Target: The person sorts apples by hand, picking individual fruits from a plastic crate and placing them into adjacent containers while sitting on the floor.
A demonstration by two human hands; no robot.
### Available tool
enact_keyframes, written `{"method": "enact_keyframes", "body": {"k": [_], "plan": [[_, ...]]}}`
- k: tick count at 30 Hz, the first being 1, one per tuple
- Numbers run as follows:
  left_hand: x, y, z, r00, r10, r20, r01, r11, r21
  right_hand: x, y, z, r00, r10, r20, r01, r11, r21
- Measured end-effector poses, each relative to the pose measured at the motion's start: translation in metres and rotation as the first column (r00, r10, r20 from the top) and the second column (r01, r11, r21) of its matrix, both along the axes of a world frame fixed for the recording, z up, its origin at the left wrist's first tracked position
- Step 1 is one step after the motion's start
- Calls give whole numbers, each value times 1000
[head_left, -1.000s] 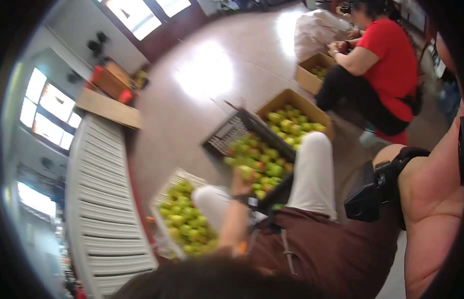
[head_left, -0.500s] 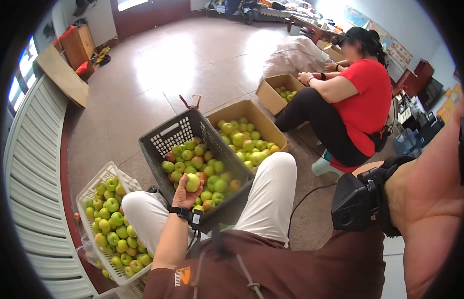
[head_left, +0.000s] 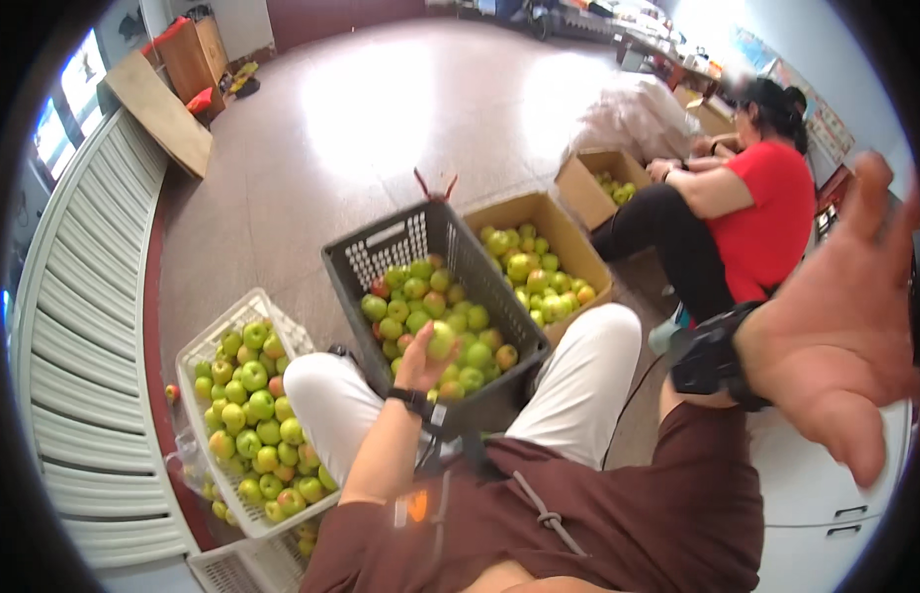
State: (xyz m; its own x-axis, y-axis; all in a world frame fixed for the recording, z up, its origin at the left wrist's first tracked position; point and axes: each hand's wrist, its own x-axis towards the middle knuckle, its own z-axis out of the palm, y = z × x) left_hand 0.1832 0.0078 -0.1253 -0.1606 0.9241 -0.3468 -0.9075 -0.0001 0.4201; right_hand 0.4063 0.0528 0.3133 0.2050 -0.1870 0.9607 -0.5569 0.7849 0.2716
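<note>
In my left hand (head_left: 417,364) is a green apple (head_left: 441,341), with my fingers curled round its side. The hand hovers over the dark grey plastic crate (head_left: 432,216), which stands between my knees holding many green and reddish apples (head_left: 471,354). My right hand (head_left: 837,321) is raised close to the camera at the far right, large in view, fingers spread and nothing in it. A black device is strapped at its wrist.
Left of my leg stands a white crate (head_left: 215,348) of green apples. Right of the grey crate are a cardboard box (head_left: 575,237) of apples and a smaller box (head_left: 581,190). A person in a red top (head_left: 766,222) sits beside it. A white radiator (head_left: 94,326) lines the left wall.
My right hand has come further into view at the right edge, with its fingers now visible and spread. The left hand still holds the apple over the crate. The whole view has shifted.
</note>
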Motion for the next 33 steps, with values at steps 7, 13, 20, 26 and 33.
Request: {"method": "enact_keyframes", "body": {"k": [7, 13, 20, 26, 33], "plan": [[-1, -7, 2, 995, 78, 56, -71, 990, -118, -80, 28, -178, 647, 16, 763, 444, 805, -393], [-10, -10, -39, 974, 205, 101, -194, 975, -107, -108, -5, -402, 195, 204, 959, 663, 693, -282], [-8, -2, -21, 990, 138, -23, -139, 988, -65, -111, 9, -402, 169, 333, 928, 662, 659, -357], [12, -14, 15, 987, 47, -156, -39, 998, 54, -116, 51, -400, 389, 5, 921, 756, 570, -322], [9, -11, 16, 991, 5, -131, -9, 999, -34, -77, 132, -373, 481, 626, 614, 771, 32, -636]]}}
